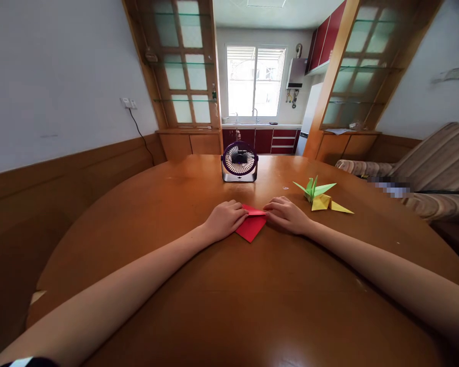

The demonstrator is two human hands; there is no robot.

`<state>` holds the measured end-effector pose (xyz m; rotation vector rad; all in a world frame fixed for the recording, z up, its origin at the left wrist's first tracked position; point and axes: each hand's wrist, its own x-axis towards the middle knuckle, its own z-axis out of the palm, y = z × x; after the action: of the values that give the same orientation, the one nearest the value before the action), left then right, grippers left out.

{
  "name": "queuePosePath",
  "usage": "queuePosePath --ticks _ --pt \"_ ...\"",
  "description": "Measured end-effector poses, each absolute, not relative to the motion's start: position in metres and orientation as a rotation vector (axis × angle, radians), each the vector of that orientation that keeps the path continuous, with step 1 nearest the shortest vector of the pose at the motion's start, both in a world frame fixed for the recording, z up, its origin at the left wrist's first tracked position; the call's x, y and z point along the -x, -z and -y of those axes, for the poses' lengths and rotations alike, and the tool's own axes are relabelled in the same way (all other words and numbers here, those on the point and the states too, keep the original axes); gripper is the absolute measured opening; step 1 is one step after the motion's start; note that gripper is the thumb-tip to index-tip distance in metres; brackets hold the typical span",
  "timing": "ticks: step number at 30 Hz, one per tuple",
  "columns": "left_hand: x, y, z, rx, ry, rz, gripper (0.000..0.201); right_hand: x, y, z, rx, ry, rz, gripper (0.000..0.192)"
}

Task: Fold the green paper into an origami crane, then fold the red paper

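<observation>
A sheet of red origami paper (251,228), partly folded, lies on the wooden table (229,306) with one corner pointing toward me. Its upper part is creased into a narrow raised flap between my hands. My left hand (225,219) grips the paper's left side, thumb and fingers pressed together on it. On the opposite side, my right hand (285,215) pinches the right end of the flap. The fingers cover both side corners of the sheet. To the right of my right hand stand a green paper crane (313,189) and a yellow folded paper piece (322,203), touching or overlapping.
A small purple desk fan (239,160) stands beyond the paper at the table's far side. A striped sofa (428,158) is at the right. Glass-shelved cabinets (187,66) flank the kitchen opening, and a cord (141,132) hangs from the left wall socket.
</observation>
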<state>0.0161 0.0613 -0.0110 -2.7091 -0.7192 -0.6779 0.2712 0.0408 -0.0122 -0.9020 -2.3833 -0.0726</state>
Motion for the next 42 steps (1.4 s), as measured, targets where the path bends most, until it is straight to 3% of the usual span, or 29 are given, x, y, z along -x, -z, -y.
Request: queuePosePath --ticks 8,15,23,29,35,42 --pt "-0.015 0.013 -0.062 2.665 0.672 0.665 0.023 -0.271 0.012 -0.039 0.983 -0.216 2.242 0.027" --pt "-0.016 0.010 -0.057 2.718 0.671 0.739 0.027 -0.261 0.013 -0.039 1.063 -0.764 1.939 0.033" --pt "-0.028 0.001 -0.037 2.746 0.686 0.898 0.046 -0.260 0.011 -0.037 0.926 -0.850 1.939 0.029" --pt "-0.029 0.003 -0.038 2.728 0.591 0.970 0.026 -0.259 0.013 -0.037 0.911 -0.925 1.878 0.029" --pt "-0.027 -0.006 -0.043 2.924 1.076 1.045 0.028 -0.262 0.018 -0.043 0.943 -0.811 1.840 0.029" --pt "-0.034 -0.023 -0.034 3.171 1.755 1.115 0.027 -0.263 0.019 -0.047 0.937 -0.768 1.859 0.043"
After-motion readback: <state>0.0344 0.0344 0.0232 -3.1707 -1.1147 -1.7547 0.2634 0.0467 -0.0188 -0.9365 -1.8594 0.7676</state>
